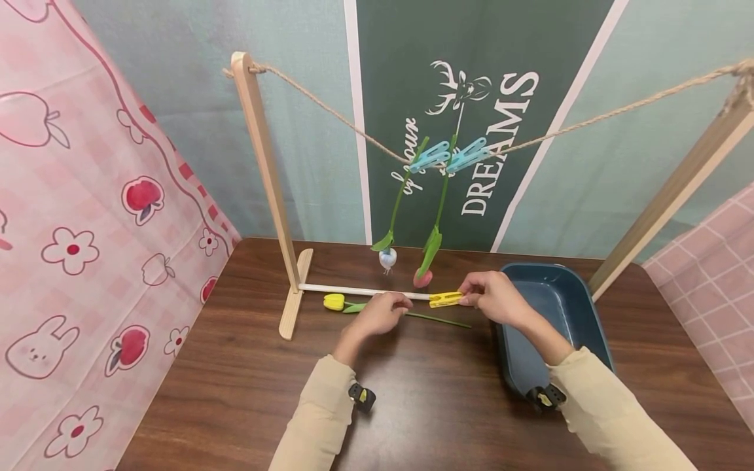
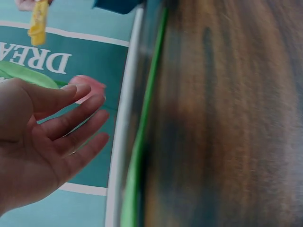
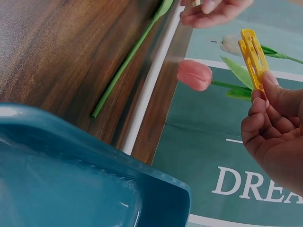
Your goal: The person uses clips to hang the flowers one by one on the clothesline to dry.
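Note:
My right hand pinches a yellow clothespin by one end, just left of the blue bin. In the right wrist view the clothespin points up from between thumb and fingers. My left hand is over the stem of a yellow tulip lying on the table; its fingers are spread loosely in the left wrist view, holding nothing. Above hang a white-blue flower and a pink tulip, heads down, their stems clipped to a rope by light blue clothespins.
A wooden post on a foot stands at left, another post at right, with the rope strung between. A white rod runs low behind my hands. The deep blue bin sits at the right on the brown table.

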`<state>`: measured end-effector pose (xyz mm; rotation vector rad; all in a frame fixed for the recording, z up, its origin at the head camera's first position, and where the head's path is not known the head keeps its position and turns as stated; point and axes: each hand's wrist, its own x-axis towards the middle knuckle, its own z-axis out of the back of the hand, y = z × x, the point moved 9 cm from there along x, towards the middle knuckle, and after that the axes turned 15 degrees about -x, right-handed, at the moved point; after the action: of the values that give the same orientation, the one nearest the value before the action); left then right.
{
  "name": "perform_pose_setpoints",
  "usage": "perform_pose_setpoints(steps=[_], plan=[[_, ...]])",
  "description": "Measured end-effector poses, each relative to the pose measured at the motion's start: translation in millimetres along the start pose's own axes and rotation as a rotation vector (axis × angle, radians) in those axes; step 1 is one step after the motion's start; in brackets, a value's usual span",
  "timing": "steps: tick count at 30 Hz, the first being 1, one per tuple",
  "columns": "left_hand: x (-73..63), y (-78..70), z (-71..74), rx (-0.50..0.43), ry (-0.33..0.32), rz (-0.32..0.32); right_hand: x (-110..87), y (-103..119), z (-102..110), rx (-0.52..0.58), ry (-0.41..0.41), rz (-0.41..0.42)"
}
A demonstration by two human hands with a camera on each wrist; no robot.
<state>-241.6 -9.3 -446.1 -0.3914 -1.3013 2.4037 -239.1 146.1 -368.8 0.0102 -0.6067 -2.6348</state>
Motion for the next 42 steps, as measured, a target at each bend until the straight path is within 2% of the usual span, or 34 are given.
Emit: perform_pose_setpoints(steps=[5,11,16,20,32,38,42], plan=[[2.1,12.6,-4.9,0.008,0.002,0.039,-1.8,-3,1,0.006,-0.001,-0.008],[6.8,22.2,-5.8,0.031,-0.023,0.043,-3.8,-6,0,0.010,0.004,-0.019],[8.3,28.1,-8.3,0.057,-0.022,0.035,-4.9,-7,-1,0.005,0.006,-0.019],[7.8,32.6,-10.4,0.077,-0.018,0.055,-5.5,-9,-1,-0.004,0.006,-0.019],[7.0,32.2,-12.4,0.100,-0.034,0.073,-6.4,-11,-2,0.001,0.009,-0.017],[10.2,31.2,-20.4,0.107,-0.022,0.089,-6.3,-12,-2,0.000,0.014,-0.017],[10.2,28.4,-24.2,0.135,-0.014,0.064,-5.8,-12,-2,0.006,0.019,-0.011]])
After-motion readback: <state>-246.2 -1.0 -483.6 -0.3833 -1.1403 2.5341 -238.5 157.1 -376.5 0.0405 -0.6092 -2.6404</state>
